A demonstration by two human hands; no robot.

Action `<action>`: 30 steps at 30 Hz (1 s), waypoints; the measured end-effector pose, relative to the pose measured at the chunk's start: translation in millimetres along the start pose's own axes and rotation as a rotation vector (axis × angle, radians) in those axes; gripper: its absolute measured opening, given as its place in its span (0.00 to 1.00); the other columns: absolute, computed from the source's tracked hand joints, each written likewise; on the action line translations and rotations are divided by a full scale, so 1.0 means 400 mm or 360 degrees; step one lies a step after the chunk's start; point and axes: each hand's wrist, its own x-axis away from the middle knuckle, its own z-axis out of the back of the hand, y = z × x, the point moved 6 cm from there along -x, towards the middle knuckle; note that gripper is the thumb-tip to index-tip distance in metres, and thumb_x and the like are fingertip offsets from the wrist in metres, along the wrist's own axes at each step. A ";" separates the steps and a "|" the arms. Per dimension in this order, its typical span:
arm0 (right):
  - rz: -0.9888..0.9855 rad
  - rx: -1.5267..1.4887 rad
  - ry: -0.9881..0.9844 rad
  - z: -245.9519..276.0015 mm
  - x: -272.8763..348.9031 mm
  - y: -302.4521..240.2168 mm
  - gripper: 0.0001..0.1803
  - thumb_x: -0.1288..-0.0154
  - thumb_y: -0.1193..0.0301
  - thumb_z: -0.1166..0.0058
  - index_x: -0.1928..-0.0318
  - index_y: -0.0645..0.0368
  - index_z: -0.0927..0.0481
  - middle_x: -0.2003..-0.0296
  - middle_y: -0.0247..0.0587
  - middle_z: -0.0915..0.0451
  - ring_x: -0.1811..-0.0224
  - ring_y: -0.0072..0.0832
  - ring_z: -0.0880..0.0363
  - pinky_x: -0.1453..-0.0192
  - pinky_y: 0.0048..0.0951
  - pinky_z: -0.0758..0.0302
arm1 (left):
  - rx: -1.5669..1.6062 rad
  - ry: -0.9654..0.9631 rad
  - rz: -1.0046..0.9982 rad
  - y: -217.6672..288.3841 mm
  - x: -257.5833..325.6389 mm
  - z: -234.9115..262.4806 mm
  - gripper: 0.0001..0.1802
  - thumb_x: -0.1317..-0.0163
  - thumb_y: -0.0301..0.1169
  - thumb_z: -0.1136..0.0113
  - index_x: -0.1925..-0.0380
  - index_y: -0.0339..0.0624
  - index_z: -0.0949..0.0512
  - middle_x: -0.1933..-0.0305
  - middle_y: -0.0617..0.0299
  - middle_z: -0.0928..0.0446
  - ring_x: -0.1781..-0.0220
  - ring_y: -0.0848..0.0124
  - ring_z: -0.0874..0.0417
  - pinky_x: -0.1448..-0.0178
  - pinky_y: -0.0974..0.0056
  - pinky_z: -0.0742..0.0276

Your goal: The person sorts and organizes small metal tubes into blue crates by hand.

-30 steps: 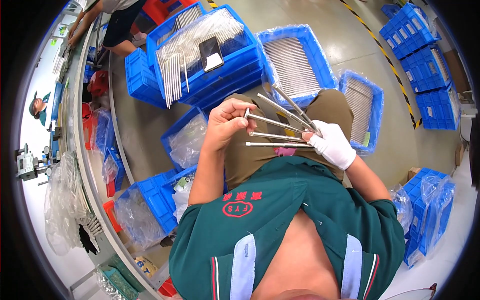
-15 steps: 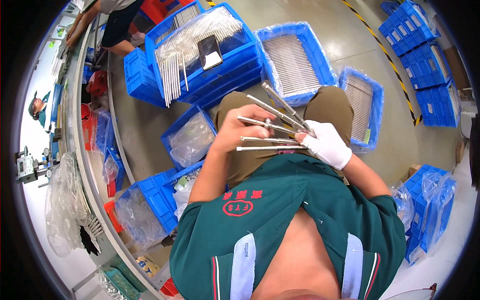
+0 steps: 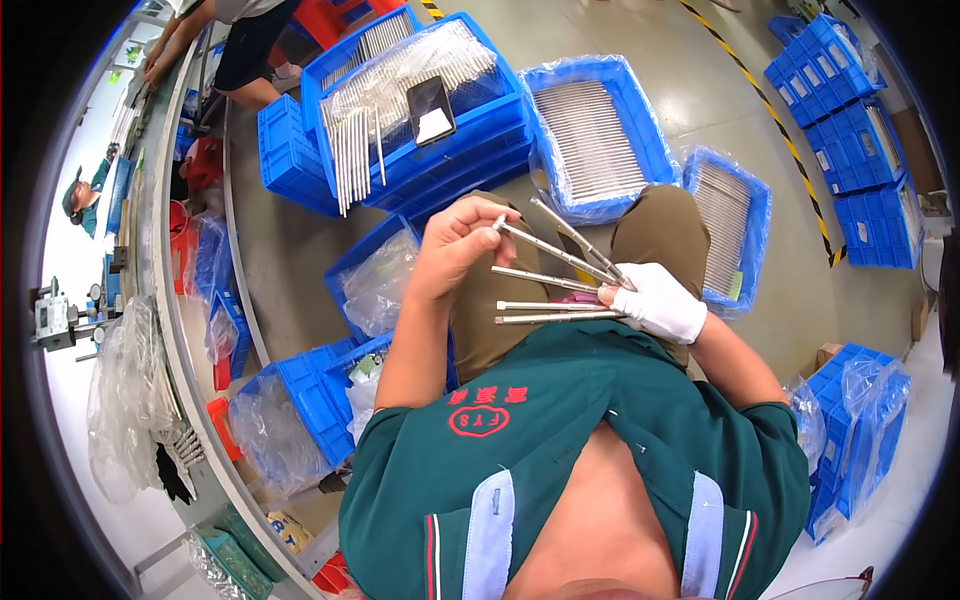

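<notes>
Several thin silver metal rods (image 3: pixel 545 277) with ringed grooves fan out over my lap. My right hand (image 3: pixel 660 302), in a white glove with bare fingertips, is closed round their right ends. My left hand (image 3: pixel 465 243), ungloved, pinches the free left end of one upper rod between thumb and finger. The other rods' left ends stand apart in the air, spread between my chest and knees. Beyond my knees, a blue crate (image 3: pixel 644 110) lined with clear plastic holds rows of similar rods.
A narrower lined crate (image 3: pixel 762 215) of rods lies right of my knee. Stacked blue crates (image 3: pixel 455 150) at the far left carry loose rods and a phone (image 3: pixel 431 108). Plastic-filled crates (image 3: pixel 290 410) stand by my left arm, beside a long bench (image 3: pixel 165 290). Another person (image 3: pixel 250 45) stands far left.
My left hand has drawn slightly left and up to a rod's tip, its fingers no longer among the rods. The lower rods sit closer together. My right hand keeps its hold.
</notes>
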 end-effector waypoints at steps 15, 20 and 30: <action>-0.0066 -0.0120 -0.0093 0.000 0.009 0.004 0.16 0.38 0.59 0.49 0.69 0.61 0.25 0.82 0.29 0.32 0.80 0.15 0.39 0.76 0.22 0.39 | 0.0056 -0.0114 -0.0021 0.002 -0.014 -0.012 0.20 0.46 0.34 0.38 0.59 0.28 0.27 0.70 0.54 0.24 0.74 0.69 0.21 0.72 0.69 0.25; -0.0046 -0.0084 -0.0092 -0.003 0.012 0.000 0.17 0.38 0.57 0.49 0.70 0.61 0.25 0.84 0.29 0.34 0.82 0.16 0.39 0.78 0.22 0.40 | 0.0127 -0.0062 0.0002 0.014 -0.015 -0.013 0.18 0.47 0.30 0.38 0.59 0.30 0.26 0.72 0.56 0.22 0.74 0.72 0.21 0.68 0.71 0.25; -0.0099 -0.0295 -0.0183 -0.018 0.018 -0.003 0.17 0.38 0.57 0.48 0.69 0.60 0.26 0.83 0.26 0.36 0.82 0.14 0.42 0.79 0.20 0.44 | 0.0168 -0.0178 -0.0022 0.010 -0.014 -0.016 0.19 0.48 0.29 0.37 0.58 0.30 0.25 0.71 0.56 0.22 0.73 0.71 0.20 0.68 0.70 0.24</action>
